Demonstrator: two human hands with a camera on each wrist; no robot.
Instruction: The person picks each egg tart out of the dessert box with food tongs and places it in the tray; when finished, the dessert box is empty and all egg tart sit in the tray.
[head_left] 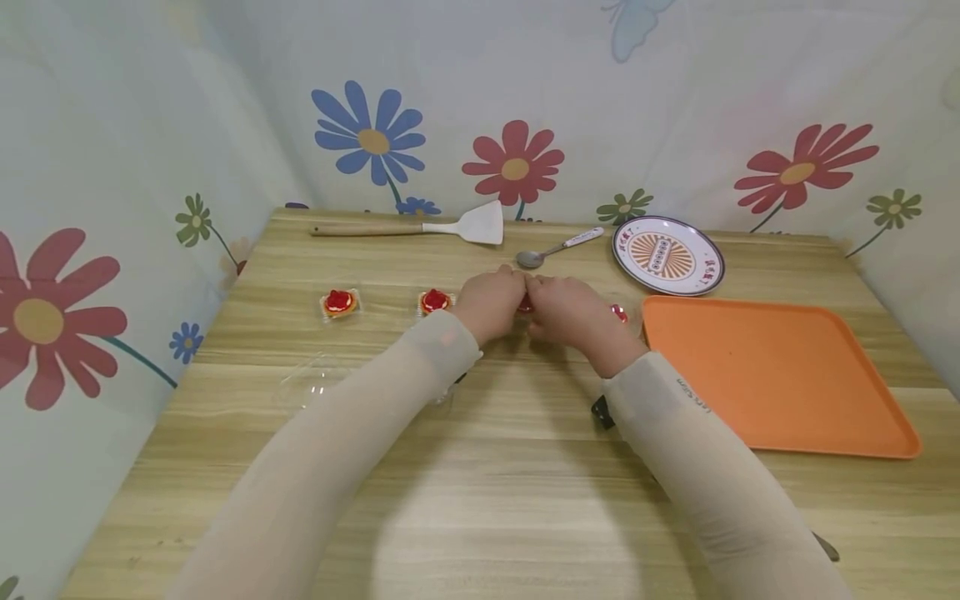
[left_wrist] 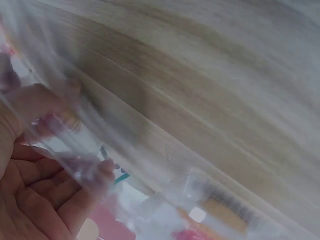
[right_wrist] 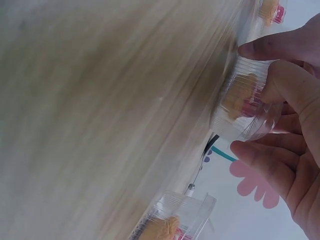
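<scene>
In the head view, my left hand [head_left: 492, 302] and right hand [head_left: 567, 310] meet at the middle of the table, both gripping a small clear plastic box. A red-topped tart [head_left: 525, 303] in it shows between them, mostly hidden. The right wrist view shows the clear box [right_wrist: 227, 127] with its ridged base, pinched between the right thumb and fingers. Fingers of the left hand [left_wrist: 37, 190] curl about clear plastic in the blurred left wrist view. Red-topped tarts stand to either side: a far-left one [head_left: 340, 302], one beside the left hand [head_left: 435, 301], one partly hidden at right [head_left: 618, 313].
At the back lie a white spatula [head_left: 480, 225], a spoon [head_left: 531, 259] and a patterned plate [head_left: 669, 256]. An orange tray [head_left: 780, 375] takes up the right side. A clear plastic lid [head_left: 318, 379] rests left of the left sleeve; a metal utensil end [head_left: 826, 547] shows at lower right.
</scene>
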